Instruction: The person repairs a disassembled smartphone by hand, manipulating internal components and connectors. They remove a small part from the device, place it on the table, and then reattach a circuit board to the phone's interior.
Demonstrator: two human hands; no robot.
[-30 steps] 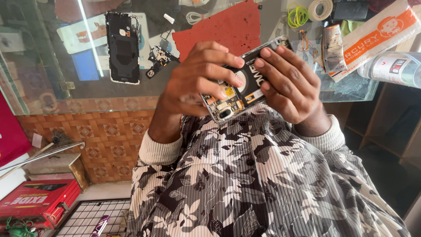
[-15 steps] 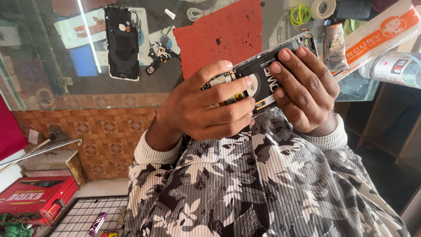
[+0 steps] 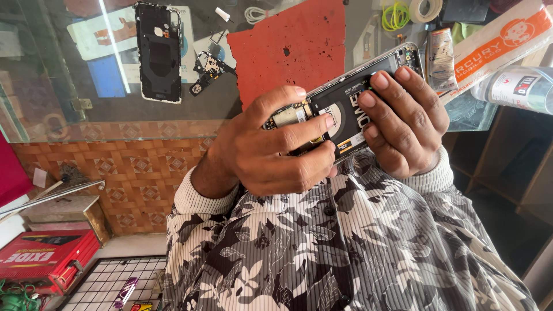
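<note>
Hands: left hand [image 3: 271, 147] and right hand [image 3: 403, 124] both closed around opened phone [image 3: 345, 106], grip unchanged; phone now lower, tilted flatter, near red mat [image 3: 288, 52] beyond fingers.

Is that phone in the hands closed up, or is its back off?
Open: the phone, held by the left hand and right hand, shows its bare battery and circuit board.
</note>
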